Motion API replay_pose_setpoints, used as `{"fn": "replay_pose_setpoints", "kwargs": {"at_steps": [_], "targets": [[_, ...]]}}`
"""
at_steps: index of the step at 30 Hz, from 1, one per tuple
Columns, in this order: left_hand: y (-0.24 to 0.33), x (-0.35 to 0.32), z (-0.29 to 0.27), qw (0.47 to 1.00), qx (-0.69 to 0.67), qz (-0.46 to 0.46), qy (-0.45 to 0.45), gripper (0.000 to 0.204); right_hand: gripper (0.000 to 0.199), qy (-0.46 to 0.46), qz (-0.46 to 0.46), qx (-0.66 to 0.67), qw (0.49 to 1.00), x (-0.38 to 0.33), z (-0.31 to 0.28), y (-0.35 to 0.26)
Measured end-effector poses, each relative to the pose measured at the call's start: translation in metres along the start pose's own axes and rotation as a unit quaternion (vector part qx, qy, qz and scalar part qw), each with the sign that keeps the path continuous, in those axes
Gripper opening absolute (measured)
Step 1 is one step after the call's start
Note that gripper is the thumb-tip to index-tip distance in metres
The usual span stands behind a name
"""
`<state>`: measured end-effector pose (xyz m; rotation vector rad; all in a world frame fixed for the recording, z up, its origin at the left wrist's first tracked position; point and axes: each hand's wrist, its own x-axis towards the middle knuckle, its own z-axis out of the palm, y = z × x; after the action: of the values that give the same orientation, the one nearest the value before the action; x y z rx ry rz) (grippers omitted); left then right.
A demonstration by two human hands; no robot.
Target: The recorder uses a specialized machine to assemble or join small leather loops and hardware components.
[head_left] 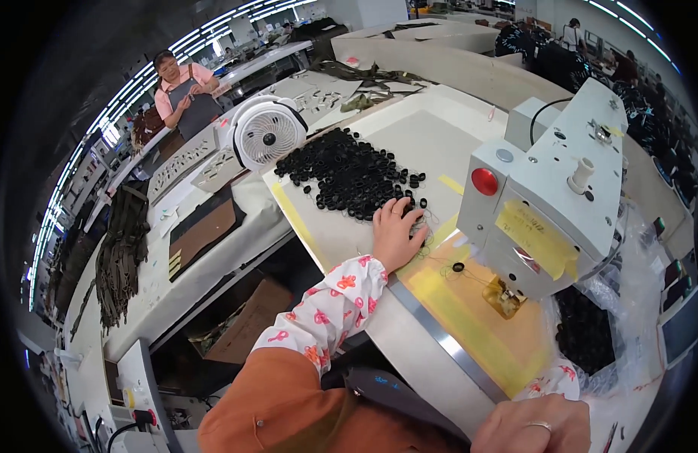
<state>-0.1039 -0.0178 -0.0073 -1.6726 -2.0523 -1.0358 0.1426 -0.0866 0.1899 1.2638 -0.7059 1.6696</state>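
Observation:
My left hand lies at the near edge of a pile of small black loops on a white tabletop. Its fingers are apart, touching the loops and loose threads there; what lies under the fingertips is partly hidden. Low at the right, my right hand is closed, and whatever its curled fingers hold is out of sight. Between the hands, a single black loop trails thread on the yellow-orange work plate of a white sewing machine, close to its needle area.
A white fan stands beyond the pile, to the left. Dark straps hang over the left table near a brown-and-black panel. Clear plastic surrounds more black loops at right. Another person stands far left.

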Motion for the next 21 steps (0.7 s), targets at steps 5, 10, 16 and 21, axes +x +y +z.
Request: {"fn": "replay_pose_setpoints", "kwargs": {"at_steps": [5,10,16,21], "targets": [[-0.021,0.014,0.012,0.991,0.042,0.028,-0.125,0.031,0.010,0.008,0.339,-0.052,0.939,0.006,0.003,-0.003],[-0.053,0.031,0.003,0.989,0.069,0.046,-0.121,0.025,0.012,0.046,0.283,-0.136,0.948,-0.021,0.010,0.013],[-0.083,0.051,-0.011,0.994,0.045,0.035,-0.094,0.020,0.012,0.095,0.258,-0.202,0.940,-0.022,0.015,0.046],[-0.084,0.063,-0.039,0.977,-0.032,0.011,-0.209,0.025,0.013,0.002,0.303,-0.161,0.939,-0.014,-0.003,0.045]]}}
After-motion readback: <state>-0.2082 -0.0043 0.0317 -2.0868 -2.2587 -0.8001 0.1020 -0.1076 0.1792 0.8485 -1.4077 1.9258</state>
